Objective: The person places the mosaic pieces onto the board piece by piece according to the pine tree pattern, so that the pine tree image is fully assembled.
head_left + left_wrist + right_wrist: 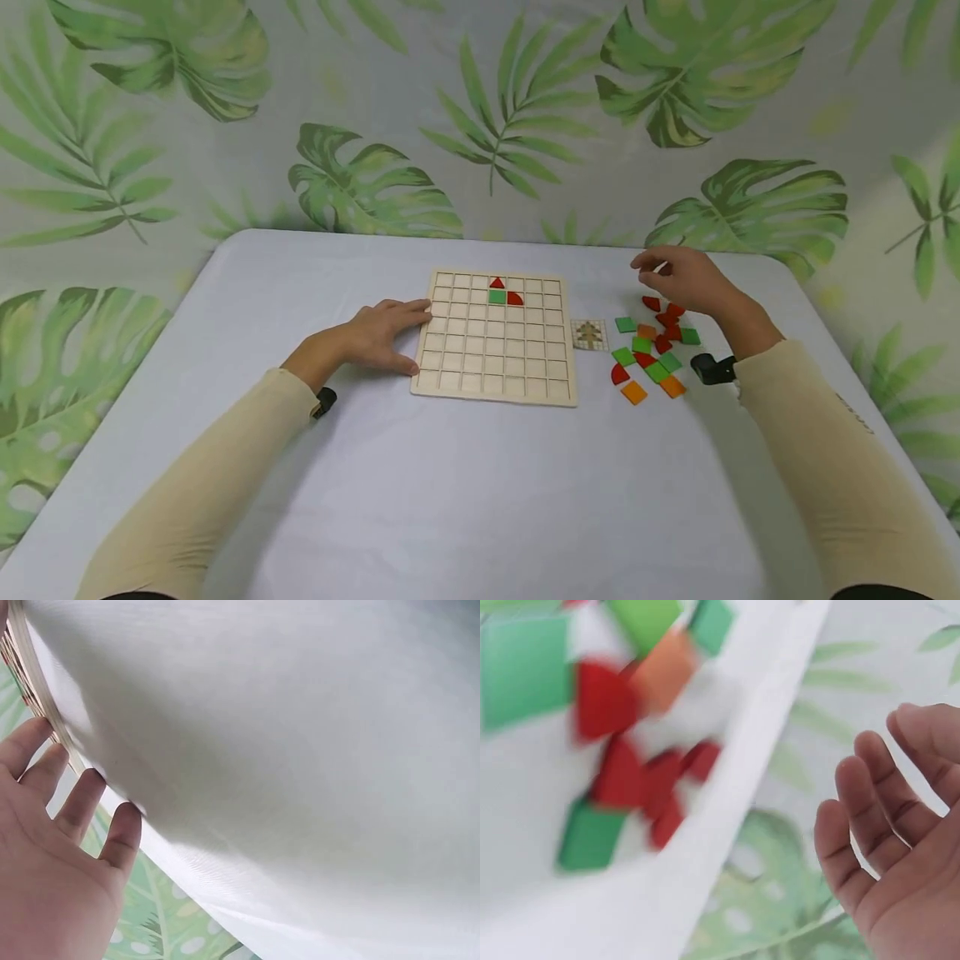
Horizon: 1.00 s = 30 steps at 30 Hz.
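A square wooden grid board [491, 365] lies on the white table. Near its far edge sit a red triangle [497, 283], a green square [497, 297] just below it and a red quarter-circle [514, 298] to the square's right. My left hand [378, 335] touches the board's left side with spread fingertips. Raised over the far side of the loose pieces, my right hand [686, 277] has loosely bent fingers. No piece shows in it in the right wrist view, where red pieces [619, 776] and a green square [526, 669] lie blurred beside it.
Right of the board lies a small card [589, 335] with a brown tree pattern on a grid. Several loose green, red and orange pieces are scattered farther right, among them an orange square [633, 392]. Behind the table's far edge hangs a leaf-patterned cloth [525, 208].
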Motion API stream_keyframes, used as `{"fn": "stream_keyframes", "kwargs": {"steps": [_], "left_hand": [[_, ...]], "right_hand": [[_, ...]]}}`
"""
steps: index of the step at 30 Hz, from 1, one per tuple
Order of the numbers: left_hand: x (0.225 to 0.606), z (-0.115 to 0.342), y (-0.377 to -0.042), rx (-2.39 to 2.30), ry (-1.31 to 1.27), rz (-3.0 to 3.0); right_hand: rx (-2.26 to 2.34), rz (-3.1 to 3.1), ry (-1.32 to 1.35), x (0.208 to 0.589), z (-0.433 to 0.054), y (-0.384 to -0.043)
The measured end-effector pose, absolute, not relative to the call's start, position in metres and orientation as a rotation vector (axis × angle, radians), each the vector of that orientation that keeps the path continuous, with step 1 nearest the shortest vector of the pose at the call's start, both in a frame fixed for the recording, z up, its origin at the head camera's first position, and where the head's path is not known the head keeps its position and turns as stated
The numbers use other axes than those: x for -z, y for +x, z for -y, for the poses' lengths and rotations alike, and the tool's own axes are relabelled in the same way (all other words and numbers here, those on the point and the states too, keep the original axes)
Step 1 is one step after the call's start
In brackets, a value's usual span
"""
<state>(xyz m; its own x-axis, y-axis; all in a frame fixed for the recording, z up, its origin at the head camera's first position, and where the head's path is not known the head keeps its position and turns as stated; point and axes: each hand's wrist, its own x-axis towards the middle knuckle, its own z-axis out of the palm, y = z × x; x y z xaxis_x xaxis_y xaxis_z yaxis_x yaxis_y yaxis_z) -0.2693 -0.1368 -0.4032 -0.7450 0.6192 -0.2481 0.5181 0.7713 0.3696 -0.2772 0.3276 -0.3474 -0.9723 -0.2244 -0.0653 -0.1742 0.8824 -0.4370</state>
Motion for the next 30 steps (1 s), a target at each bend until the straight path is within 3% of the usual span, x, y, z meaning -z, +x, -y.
{"fn": "stream_keyframes", "kwargs": {"steps": [9, 30], "left_hand": [[0.4, 0.135, -0.269, -0.383, 0.843, -2.603], [0.403, 0.139, -0.267, -0.436, 0.819, -2.598]], "right_hand": [[0.579, -2.918, -0.199, 0.372, -0.362, -0.277], [0.516, -2.904, -0.164, 0.403, -0.358, -0.29]]}}
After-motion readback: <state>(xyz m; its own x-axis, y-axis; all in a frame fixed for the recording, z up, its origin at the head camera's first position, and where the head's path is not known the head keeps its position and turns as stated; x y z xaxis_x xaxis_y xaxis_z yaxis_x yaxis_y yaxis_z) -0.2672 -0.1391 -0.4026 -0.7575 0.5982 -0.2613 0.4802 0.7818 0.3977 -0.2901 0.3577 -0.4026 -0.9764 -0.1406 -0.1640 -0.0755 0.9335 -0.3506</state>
